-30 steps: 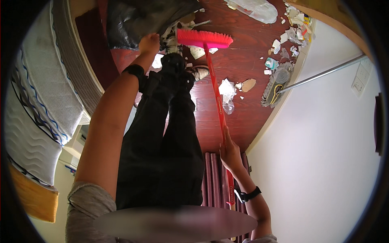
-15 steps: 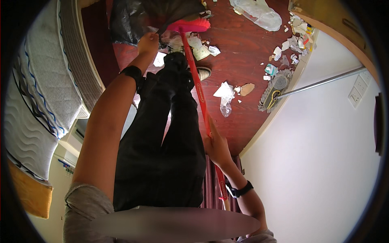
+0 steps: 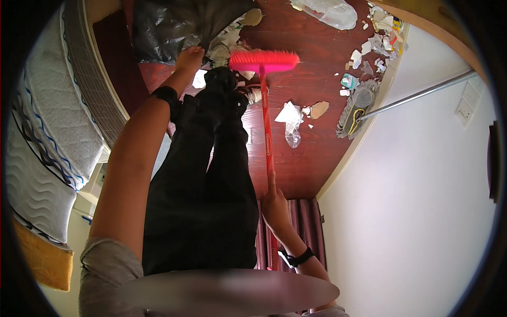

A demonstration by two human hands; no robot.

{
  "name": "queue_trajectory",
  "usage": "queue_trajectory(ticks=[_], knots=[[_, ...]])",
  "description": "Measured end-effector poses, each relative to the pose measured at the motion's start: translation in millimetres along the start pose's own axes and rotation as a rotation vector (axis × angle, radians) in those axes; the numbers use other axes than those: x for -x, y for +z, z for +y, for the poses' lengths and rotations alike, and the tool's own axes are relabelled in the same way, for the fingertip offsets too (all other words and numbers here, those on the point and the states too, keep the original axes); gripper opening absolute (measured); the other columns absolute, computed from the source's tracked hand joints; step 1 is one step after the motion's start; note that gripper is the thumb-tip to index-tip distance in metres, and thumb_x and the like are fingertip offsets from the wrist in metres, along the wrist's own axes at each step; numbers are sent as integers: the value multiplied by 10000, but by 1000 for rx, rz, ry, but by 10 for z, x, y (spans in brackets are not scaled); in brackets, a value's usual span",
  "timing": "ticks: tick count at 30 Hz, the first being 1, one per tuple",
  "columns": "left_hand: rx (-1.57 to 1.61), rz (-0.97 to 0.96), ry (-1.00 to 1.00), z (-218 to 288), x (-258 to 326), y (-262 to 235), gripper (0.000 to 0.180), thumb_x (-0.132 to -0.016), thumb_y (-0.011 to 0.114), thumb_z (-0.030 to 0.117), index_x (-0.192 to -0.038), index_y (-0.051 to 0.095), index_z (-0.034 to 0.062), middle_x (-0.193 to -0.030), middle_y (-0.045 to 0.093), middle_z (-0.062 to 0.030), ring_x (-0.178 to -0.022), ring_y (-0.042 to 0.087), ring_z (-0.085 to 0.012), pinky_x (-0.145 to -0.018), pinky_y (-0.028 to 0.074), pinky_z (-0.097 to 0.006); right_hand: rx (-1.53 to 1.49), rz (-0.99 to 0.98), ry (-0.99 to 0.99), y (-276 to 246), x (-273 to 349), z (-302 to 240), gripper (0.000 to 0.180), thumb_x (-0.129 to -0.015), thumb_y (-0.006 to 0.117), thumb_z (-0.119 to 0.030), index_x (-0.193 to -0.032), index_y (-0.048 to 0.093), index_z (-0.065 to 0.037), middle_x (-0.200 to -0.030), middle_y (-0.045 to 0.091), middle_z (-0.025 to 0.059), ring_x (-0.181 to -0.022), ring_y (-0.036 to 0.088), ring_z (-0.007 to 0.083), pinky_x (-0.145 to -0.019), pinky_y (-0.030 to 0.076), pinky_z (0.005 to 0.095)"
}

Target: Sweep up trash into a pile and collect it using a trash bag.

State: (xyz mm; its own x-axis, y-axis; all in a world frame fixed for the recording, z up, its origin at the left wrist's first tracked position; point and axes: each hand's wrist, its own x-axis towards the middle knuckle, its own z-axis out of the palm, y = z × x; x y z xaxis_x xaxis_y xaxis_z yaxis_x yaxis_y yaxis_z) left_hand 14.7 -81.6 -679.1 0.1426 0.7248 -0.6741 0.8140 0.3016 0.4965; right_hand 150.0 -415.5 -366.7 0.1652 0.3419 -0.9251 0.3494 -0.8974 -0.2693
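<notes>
Over red floor (image 3: 317,53), left fingers (image 3: 194,51) pinching black bag (image 3: 169,31), right fingers (image 3: 272,182) gripping oval-labelled broom (image 3: 266,124)

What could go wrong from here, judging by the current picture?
The black bag might slip, since the left hand seems to pinch only its edge. The broom in the right hand could bump the shoe near its head. The clear plastic could be slippery if stepped on.

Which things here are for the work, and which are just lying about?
Apparently in use:
red broom in the right hand
black bag in the left hand

Seemingly lying about:
grey mop by the wall
translucent bag on the floor
</notes>
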Motion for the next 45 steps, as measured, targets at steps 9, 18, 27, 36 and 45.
queue_trajectory(ticks=[9,18,27,36,45], knots=[[286,-229,-200,-125,40,121,272,-850,625,225,-1021,649,14,-834,644,-38,-748,584,-121,-667,469,-278,-46,-18,-246,19,-480,-391,634,-891,454,-75,-1454,166,-118,-841,540,271,-717,568,434,-618,459,485],[-148,-35,-44,-226,-140,54,371,-824,582,353,-1027,666,54,-976,675,-148,-940,640,-309,-800,488,-381,-225,45,-159,231,152,204,603,-871,477,-45,-1430,255,-87,-1013,572,290,-849,588,438,-739,485,453],[-393,-89,162,-193,-357,-85,371,-817,573,367,-1032,664,80,-962,683,-130,-911,649,-299,-781,496,-366,-112,225,37,395,1007,1115,661,-853,476,20,-1451,211,-77,-827,584,245,-707,601,375,-628,475,432],[-221,-153,-29,191,-582,-518,340,-805,628,284,-1050,653,49,-798,665,-20,-632,593,-177,-554,455,-320,-69,257,-11,978,648,1160,662,-872,529,-74,-1453,236,-191,-788,525,170,-630,559,343,-556,466,448],[-612,-283,-54,174,-835,-425,355,-844,591,311,-1149,603,132,-969,614,-18,-828,564,-163,-664,411,-349,22,137,-25,1235,614,1169,667,-867,534,-92,-1451,234,-213,-816,509,138,-590,560,329,-511,473,442]])
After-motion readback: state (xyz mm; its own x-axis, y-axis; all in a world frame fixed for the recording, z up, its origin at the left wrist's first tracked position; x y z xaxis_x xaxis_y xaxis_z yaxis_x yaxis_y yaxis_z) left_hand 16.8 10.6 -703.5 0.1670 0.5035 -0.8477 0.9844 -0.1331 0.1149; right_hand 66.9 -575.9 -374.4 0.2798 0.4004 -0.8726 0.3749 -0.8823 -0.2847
